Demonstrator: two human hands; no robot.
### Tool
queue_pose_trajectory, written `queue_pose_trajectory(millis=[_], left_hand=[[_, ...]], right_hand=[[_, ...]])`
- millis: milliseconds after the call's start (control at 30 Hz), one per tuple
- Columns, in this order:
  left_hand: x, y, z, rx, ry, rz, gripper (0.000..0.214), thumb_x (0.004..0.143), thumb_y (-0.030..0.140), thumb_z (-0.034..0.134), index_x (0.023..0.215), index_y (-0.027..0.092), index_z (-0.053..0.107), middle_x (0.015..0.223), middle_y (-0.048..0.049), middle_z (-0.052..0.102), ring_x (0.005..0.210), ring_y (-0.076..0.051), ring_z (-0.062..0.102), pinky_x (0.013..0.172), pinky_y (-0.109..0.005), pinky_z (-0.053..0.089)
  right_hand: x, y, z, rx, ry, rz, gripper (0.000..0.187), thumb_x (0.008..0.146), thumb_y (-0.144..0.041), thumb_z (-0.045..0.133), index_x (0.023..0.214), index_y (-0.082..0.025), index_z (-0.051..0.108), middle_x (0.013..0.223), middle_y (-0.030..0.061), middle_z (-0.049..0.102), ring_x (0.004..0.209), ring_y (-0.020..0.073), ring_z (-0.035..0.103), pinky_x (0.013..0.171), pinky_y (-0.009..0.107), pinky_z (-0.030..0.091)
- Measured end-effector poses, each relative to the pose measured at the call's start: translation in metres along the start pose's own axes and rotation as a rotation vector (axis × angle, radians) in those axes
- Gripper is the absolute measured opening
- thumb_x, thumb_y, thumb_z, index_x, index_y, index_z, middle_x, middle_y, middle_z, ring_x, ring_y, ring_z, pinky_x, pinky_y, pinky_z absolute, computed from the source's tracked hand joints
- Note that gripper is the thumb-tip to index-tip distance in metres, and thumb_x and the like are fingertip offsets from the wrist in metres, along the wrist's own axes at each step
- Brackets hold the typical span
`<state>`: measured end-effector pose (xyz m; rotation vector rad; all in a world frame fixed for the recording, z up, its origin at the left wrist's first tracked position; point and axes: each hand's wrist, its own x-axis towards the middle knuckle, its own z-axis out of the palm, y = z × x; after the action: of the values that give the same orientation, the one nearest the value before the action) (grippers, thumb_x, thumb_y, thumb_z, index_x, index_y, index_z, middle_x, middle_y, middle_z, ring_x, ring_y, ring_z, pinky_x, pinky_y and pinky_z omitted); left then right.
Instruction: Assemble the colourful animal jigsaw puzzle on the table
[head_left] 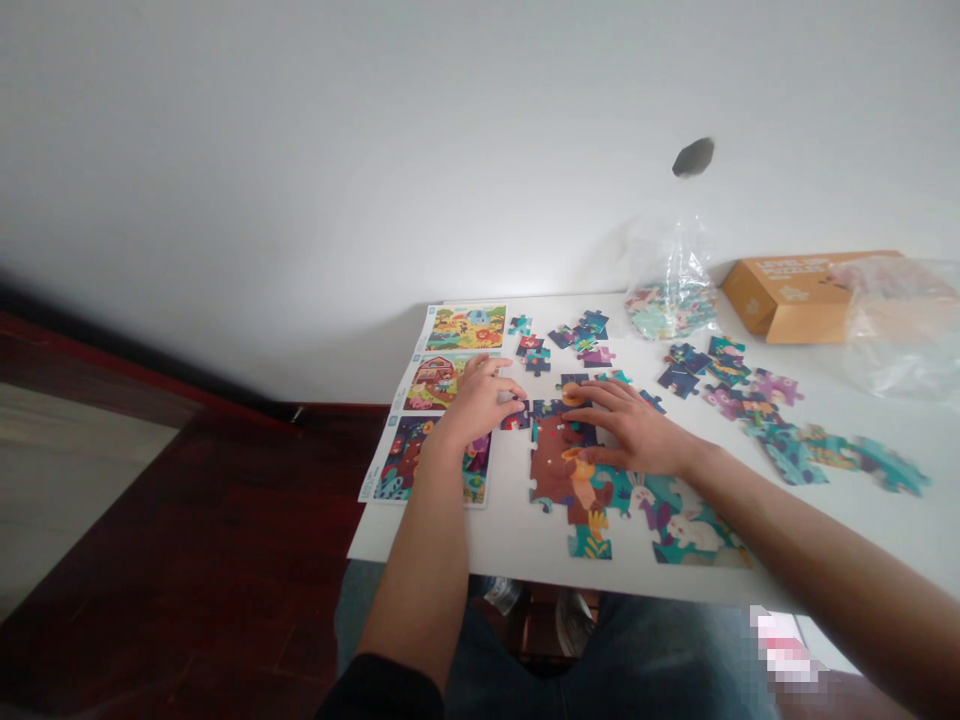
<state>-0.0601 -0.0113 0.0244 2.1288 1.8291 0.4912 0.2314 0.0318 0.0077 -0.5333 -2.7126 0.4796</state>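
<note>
A partly joined jigsaw puzzle (553,462) lies on the white table, with a brown tree trunk, white rabbits and teal foliage. My left hand (480,405) is at its left edge, thumb and index finger closed on a dark puzzle piece (515,416) with a red patch, close beside the joined part. Across the upper part of the puzzle rests my right hand (634,428), fingers stretched out and spread. Its fingertips touch the joined pieces near another piece (574,386) with an orange shape. Under my left wrist lies a reference sheet (466,328) of three pictures, the lowest partly covered.
Loose puzzle pieces (592,328) lie behind my hands, and more pieces (759,400) spread to the right. A clear bag of pieces (675,300), an orange box (795,295) and a crumpled plastic bag (904,335) stand along the wall. The table's front edge is above my knees.
</note>
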Motion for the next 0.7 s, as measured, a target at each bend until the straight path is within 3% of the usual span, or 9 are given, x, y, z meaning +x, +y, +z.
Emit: queue_pose_trajectory(millis=[400, 700], left_hand=[[0.0018, 0.0051, 0.0023, -0.038, 0.021, 0.039, 0.007, 0.081, 0.026, 0.075, 0.084, 0.029, 0.081, 0.133, -0.0034, 0.059, 0.133, -0.029, 0.041, 0.118, -0.05, 0.031], [0.0008, 0.0059, 0.0036, -0.036, 0.009, -0.017, 0.007, 0.083, 0.028, 0.073, 0.086, 0.027, 0.079, 0.136, -0.0042, 0.058, 0.137, -0.031, 0.038, 0.119, -0.053, 0.028]], right_hand=[[0.0006, -0.0012, -0.0005, 0.01, 0.011, 0.004, 0.049, 0.09, -0.053, 0.064, 0.13, -0.027, 0.065, 0.148, 0.0122, 0.053, 0.137, 0.035, 0.047, 0.112, 0.059, 0.037], [0.0, -0.0008, -0.0012, 0.0, 0.001, 0.006, 0.049, 0.091, -0.054, 0.062, 0.132, -0.026, 0.064, 0.149, 0.0121, 0.052, 0.138, 0.0347, 0.045, 0.113, 0.059, 0.035]])
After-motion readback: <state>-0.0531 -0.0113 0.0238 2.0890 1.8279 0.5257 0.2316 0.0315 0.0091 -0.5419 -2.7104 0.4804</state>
